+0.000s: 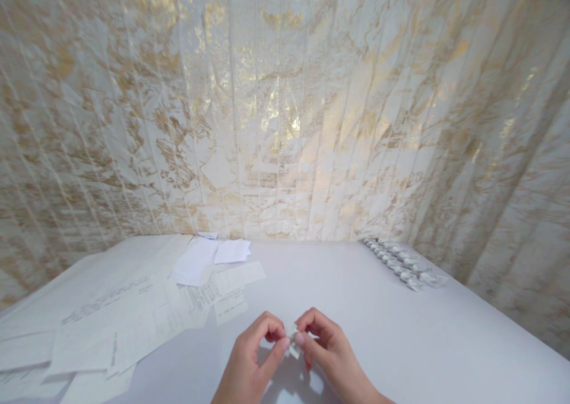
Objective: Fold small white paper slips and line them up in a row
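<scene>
Close to the front of the white table (351,309), my left hand (256,353) pinches a small whitish piece, which looks like folded paper (294,350), between thumb and forefinger. My right hand (329,347) grips the other side of the same piece with its thumb and forefinger. The fingertips of both hands nearly meet around it, so most of it is hidden. Shadows of the hands fall on the tabletop below.
Printed paper sheets (138,309) overlap across the left side of the table. Small blank white papers (196,261) lie behind them. At the back right, several small silvery-grey folded pieces (396,261) sit in rows. A patterned gold-and-white curtain (276,107) hangs behind the table's far edge.
</scene>
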Available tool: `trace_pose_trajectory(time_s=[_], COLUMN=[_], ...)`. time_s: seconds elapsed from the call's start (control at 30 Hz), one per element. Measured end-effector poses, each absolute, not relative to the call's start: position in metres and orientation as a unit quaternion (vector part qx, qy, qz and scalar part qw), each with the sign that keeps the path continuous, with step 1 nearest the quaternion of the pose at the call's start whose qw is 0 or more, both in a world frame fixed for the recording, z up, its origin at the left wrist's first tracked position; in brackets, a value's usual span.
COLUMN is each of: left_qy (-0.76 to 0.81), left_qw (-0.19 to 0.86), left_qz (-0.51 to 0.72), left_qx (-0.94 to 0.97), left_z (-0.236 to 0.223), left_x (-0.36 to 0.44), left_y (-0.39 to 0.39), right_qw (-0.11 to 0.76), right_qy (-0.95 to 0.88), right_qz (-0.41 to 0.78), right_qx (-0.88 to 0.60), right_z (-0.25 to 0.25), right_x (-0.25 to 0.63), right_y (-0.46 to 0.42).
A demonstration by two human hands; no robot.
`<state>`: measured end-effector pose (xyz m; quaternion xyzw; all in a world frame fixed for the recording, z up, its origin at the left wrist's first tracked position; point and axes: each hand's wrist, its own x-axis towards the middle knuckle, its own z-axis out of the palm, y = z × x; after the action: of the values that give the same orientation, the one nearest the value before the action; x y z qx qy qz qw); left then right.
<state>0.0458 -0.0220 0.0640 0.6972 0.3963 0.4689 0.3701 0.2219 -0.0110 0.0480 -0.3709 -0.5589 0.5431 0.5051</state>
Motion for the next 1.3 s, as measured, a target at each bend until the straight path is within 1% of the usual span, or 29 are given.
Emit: trace_pose_trajectory(time_s=[0.2,0.37,0.53,0.6,0.77,0.87,1.03,1.17,1.3], left_qy=[0.416,0.419,0.415,0.402,0.366,0.372,0.4,0.409,0.409], left_qw=[0.385,0.406,0.414,0.432,0.516,0.522,0.501,0.511,0.517], left_qz=[0.495,0.508,0.506,0.507,0.538,0.543,0.553,0.55,0.543], left_qx=[0.659,0.634,0.633,0.628,0.558,0.543,0.532,0.518,0.52], left_z=[0.058,0.05,0.053,0.052,0.044,0.043,0.048,0.052,0.055], left_x=[0.051,0.052,0.05,0.051,0.056,0.056,0.056,0.056,0.057], left_y=[-0.026,-0.025,-0.026,-0.025,-0.023,-0.022,-0.022,-0.023,-0.024], right_qw=[0.516,0.543,0.536,0.534,0.526,0.519,0.53,0.53,0.525], right_qy=[-0.568,-0.54,-0.561,-0.575,-0.631,-0.647,-0.62,-0.585,-0.574], right_qz=[0.531,0.554,0.542,0.521,0.426,0.409,0.445,0.493,0.506], right_qx=[-0.359,-0.327,-0.324,-0.336,-0.378,-0.381,-0.37,-0.366,-0.373], right_z=[0.047,0.042,0.041,0.043,0.047,0.046,0.043,0.047,0.051], right_x=[0.219,0.217,0.22,0.222,0.226,0.226,0.225,0.222,0.221], right_y=[-0.012,-0.011,-0.009,-0.01,-0.013,-0.014,-0.011,-0.012,-0.013])
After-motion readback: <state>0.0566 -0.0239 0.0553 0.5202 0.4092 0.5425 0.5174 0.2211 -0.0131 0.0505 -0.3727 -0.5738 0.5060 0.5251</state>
